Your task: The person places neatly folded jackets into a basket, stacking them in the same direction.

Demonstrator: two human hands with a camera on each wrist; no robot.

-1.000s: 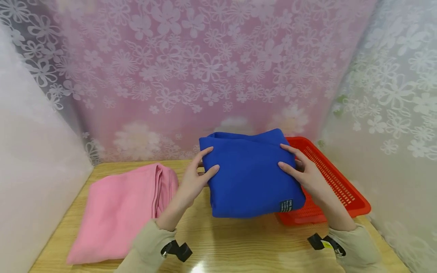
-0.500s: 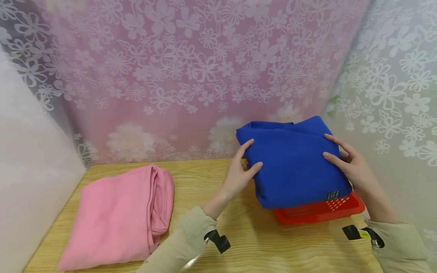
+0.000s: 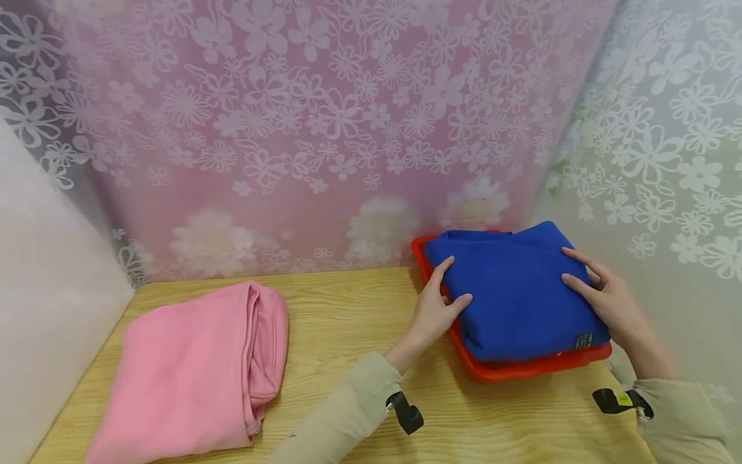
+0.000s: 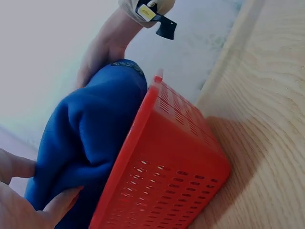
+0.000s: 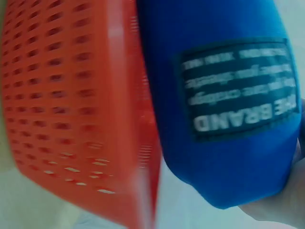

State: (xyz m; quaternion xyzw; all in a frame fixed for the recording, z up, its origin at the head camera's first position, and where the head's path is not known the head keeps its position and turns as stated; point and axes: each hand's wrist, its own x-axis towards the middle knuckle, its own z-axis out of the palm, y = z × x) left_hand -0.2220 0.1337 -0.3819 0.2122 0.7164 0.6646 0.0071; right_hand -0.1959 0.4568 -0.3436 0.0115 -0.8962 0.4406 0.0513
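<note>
In the head view, a folded blue garment [image 3: 516, 290] lies level over the mouth of a red plastic basket [image 3: 493, 372], covering most of it. My left hand [image 3: 431, 312] grips its left side, thumb on top and other fingers partly hidden beneath. On the opposite side my right hand [image 3: 611, 306] holds the edge the same way. The left wrist view shows the garment's soft folds at the rim of the basket [image 4: 176, 152]. A dark label [image 5: 240, 90] with white lettering fills part of the right wrist view, beside the slotted basket wall.
A folded pink garment [image 3: 185, 367] lies on the wooden table [image 3: 342, 309] at the left. A pink flowered curtain [image 3: 324, 129] hangs behind, and a pale flowered curtain [image 3: 655, 193] stands close to the basket on the right.
Both hands have carried the blue garment to the right and then lowered it over the basket. The pink garment stays put; the view has shifted slightly.
</note>
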